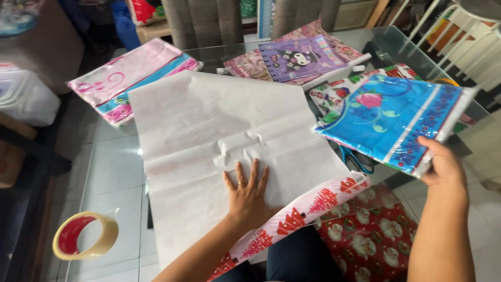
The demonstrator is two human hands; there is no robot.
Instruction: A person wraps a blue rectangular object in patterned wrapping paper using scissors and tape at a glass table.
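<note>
My left hand (247,191) lies flat, fingers spread, on a large sheet of wrapping paper (209,120) spread white side up on a glass table (112,167). The sheet's near edge curls over and shows a print of red trees (313,206). My right hand (443,167) grips the near corner of a blue floral pack of wrapping paper in clear plastic (391,117), held above the table's right side.
A roll of clear tape (83,236) sits at the near left. A pink pack (130,75) lies far left, a purple notebook (297,57) on patterned sheets at the back. Red festive paper (370,235) is near my lap. Scissors (357,159) peek from under the blue pack.
</note>
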